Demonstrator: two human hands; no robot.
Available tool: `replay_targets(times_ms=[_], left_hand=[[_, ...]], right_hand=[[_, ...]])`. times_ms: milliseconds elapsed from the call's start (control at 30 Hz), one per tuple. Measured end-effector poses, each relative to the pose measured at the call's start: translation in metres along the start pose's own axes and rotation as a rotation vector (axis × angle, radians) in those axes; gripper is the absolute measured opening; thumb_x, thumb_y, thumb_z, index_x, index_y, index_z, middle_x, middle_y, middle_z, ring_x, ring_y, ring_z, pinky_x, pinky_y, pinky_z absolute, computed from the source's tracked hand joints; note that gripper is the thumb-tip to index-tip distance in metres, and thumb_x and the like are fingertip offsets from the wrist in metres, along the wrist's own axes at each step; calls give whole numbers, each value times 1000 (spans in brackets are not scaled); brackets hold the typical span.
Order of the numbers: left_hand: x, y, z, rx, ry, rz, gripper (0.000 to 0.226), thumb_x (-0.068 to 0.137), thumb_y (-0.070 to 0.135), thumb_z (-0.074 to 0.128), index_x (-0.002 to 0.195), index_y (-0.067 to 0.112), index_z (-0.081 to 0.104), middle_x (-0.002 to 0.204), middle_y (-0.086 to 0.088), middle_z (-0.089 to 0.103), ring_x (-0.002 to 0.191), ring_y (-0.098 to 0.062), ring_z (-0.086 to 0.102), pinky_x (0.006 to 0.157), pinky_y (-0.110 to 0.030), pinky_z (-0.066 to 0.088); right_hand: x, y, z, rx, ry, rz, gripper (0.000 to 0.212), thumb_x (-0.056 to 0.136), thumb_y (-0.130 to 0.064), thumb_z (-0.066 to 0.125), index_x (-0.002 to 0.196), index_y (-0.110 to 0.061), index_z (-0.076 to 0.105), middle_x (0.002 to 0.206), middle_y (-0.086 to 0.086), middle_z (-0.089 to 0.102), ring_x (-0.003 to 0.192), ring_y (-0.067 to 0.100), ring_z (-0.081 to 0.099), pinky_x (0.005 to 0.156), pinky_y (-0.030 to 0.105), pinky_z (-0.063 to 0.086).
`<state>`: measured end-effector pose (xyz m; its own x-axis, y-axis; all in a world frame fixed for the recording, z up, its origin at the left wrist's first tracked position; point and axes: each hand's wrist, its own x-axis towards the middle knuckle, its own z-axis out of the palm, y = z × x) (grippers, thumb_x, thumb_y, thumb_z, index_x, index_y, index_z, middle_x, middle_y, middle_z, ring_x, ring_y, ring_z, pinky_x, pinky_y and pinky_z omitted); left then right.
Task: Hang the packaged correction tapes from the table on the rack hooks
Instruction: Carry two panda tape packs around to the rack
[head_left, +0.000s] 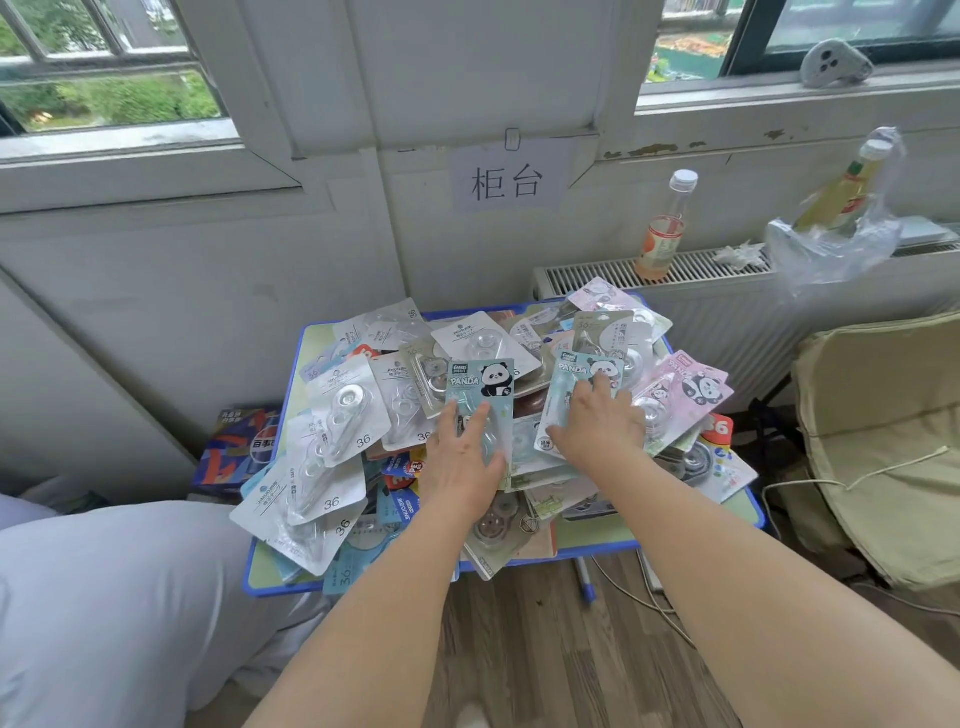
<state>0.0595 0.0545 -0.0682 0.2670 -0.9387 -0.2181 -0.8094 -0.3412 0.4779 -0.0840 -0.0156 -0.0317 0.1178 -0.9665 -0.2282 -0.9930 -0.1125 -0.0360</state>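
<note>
Now both hands reach into the pile on the desk (597, 543). The left hand (460, 457) lies flat on a blue panda pack (480, 395); the right hand (597, 423) presses another panda pack (571, 374). Neither grip holds yet. Packs look light, stiff, slippery; pinch the card edge.

Bottle (666, 228) on radiator (727, 291); paper sign (508, 176) — wall.

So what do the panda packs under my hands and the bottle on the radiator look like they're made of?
Panda packs: printed matte card, apparently with a clear glossy plastic blister; similar packs glint. Bottle: clear, probably plastic, with a white cap and paper-like label.
</note>
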Motion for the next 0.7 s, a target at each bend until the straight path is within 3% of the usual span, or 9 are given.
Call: replay_targets(times_ms=[133, 267, 400, 567, 700], left_hand=[[-4, 7, -2, -12, 44, 5, 63, 98, 39, 48, 153, 34, 18, 162, 3, -2, 147, -26, 15, 108, -47, 38], [-6, 17, -4, -22, 68, 7, 63, 98, 39, 48, 153, 33, 19, 162, 3, -1, 147, -26, 12, 109, -46, 38], [-11, 26, -3, -16, 84, 5, 63, 98, 39, 48, 154, 33, 18, 162, 2, -1, 147, -26, 11, 109, -44, 36], [-17, 32, -4, 4, 93, -18, 64, 98, 39, 49, 154, 33, 18, 162, 2, -1, 147, -26, 12, 107, -43, 37], [-17, 42, -8, 15, 105, 10, 64, 98, 40, 49, 153, 33, 18, 162, 3, 0, 146, -27, 17, 106, -44, 40]], right_hand=[[-3, 7, 2, 65, -3, 13, 58, 93, -33, 55, 140, -8, 32, 147, 11, 28, 123, 37, 42, 91, 42, 42], [-3, 13, 5, 152, -26, 44, 53, 91, -20, 56, 137, -12, 32, 158, 11, 10, 125, 40, 39, 91, 42, 42], [-2, 20, 11, 223, -49, 49, 55, 91, -15, 55, 139, -13, 28, 160, 9, 0, 127, 42, 38, 97, 45, 41], [-5, 26, 5, 261, 19, 27, 53, 89, -16, 58, 135, -12, 32, 160, 11, 1, 133, 39, 25, 98, 45, 40], [-8, 34, -3, 289, 96, 47, 50, 88, -15, 59, 132, -9, 36, 159, 14, 7, 133, 37, 26, 98, 43, 39]])
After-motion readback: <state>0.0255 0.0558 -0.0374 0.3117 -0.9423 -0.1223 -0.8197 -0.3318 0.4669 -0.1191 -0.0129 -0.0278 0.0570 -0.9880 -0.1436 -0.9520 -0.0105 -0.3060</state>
